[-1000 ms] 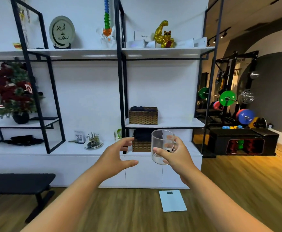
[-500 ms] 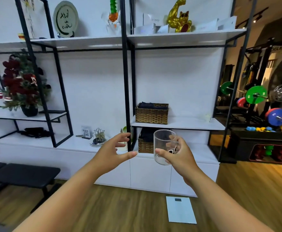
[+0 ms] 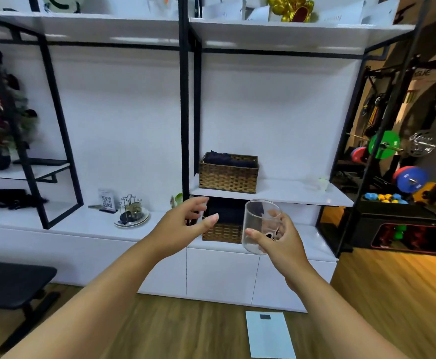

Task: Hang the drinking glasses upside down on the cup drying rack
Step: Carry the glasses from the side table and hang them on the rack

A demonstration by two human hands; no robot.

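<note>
— Head view, left first?
— Cup drying rack (image 3: 131, 211) on the counter (image 3: 82, 224) (beside a QR sign (image 3: 107, 200)); left hand (image 3: 183, 226) empty, fingers spread.
— Right?
— Right hand (image 3: 280, 242) grips an upright drinking glass (image 3: 259, 225) before the wicker basket (image 3: 223, 233).

Two bare hands reach forward at the centre of the frame — the left hand (image 3: 183, 226) with fingers spread and nothing in it, the right hand (image 3: 279, 238) wrapped round one clear, straight-sided drinking glass (image 3: 259, 224). One thin wire cup drying rack (image 3: 131, 207) stands on one round pale plate (image 3: 132, 221), left of centre. Two brown woven wicker baskets sit at the centre — the upper basket (image 3: 228, 173) on a shelf, the lower basket (image 3: 222, 233) below it, partly hidden by the hands. One pale rectangular floor scale (image 3: 268, 334) lies at the bottom right. One black padded bench (image 3: 12, 285) stands at the lower left. One gold figurine (image 3: 288, 7) sits at the top.
</note>
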